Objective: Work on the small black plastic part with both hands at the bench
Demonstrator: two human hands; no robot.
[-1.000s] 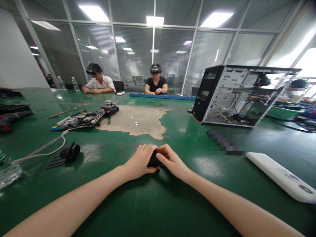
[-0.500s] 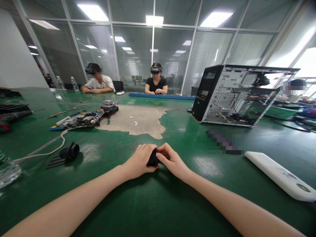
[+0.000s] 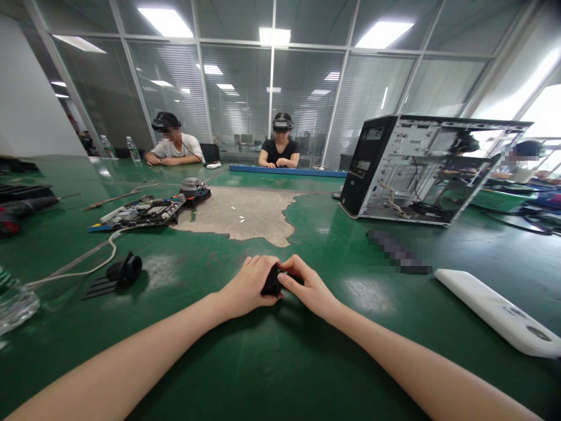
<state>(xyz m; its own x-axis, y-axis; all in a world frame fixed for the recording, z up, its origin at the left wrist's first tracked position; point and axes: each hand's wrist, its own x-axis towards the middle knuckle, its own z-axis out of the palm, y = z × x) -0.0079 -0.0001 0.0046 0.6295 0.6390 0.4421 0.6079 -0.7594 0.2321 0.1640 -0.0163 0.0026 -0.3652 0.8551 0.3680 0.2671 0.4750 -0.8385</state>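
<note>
The left hand point(image 3: 248, 286) curls around a small black part point(image 3: 270, 282), gripping it from the left, just above or on the near middle of the green table point(image 3: 280, 368); which of the two, I cannot tell. The right hand point(image 3: 309, 286) pinches the part's right edge between thumb and fingers. A black bracket point(image 3: 125, 269) lies to the left, a white case point(image 3: 495, 313) to the right, and an open computer tower point(image 3: 372, 166) stands at the far right.

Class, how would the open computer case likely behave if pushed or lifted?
The computer case seems stiff, given its metal-looking frame. Its largely bare inside suggests it's light for its size. Its long base probably resists tipping.
</note>
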